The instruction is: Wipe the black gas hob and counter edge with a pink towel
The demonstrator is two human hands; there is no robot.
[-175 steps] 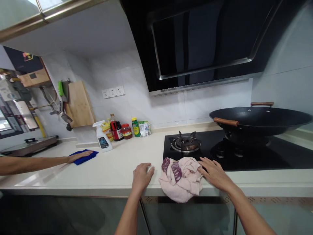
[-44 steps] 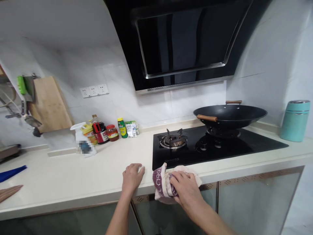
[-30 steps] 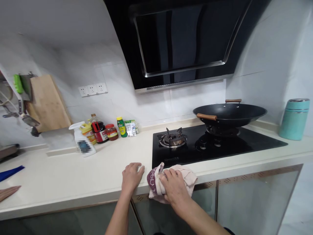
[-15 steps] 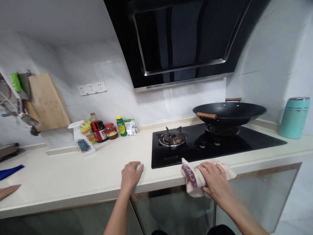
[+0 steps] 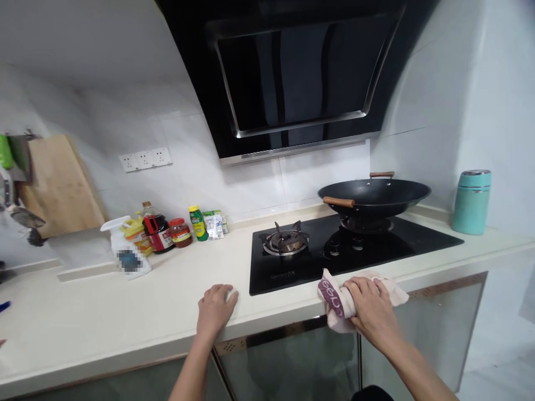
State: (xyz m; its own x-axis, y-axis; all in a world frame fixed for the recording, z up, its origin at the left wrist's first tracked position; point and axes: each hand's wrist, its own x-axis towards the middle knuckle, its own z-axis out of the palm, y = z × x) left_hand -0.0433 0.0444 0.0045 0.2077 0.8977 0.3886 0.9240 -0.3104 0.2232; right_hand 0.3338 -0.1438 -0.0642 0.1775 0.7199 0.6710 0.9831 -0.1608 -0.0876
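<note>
My left hand (image 5: 215,309) rests on the pale countertop (image 5: 175,301) near its front edge, left of the stove, with the thumb apart from the fingers. It holds nothing. My right hand (image 5: 370,306) grips a bunched pinkish-white towel (image 5: 349,301) with a purple lettered patch. The towel lies against the counter's front edge, just in front of the black gas stove (image 5: 309,267), and part of it hangs down over the edge. On the stove, the left burner (image 5: 286,242) is bare. A black wok (image 5: 376,200) with wooden handles sits on the right one.
A spray bottle (image 5: 127,250), a dark sauce bottle (image 5: 156,231), a red-lidded jar (image 5: 179,234) and a green bottle (image 5: 198,224) stand along the wall. A turquoise flask (image 5: 472,201) is at the right. The black range hood (image 5: 292,83) overhangs the stove. A cutting board (image 5: 62,186) hangs left.
My right hand and the towel have moved slightly right along the counter edge. The left hand stays in place on the counter. My view has turned a little to the right.
</note>
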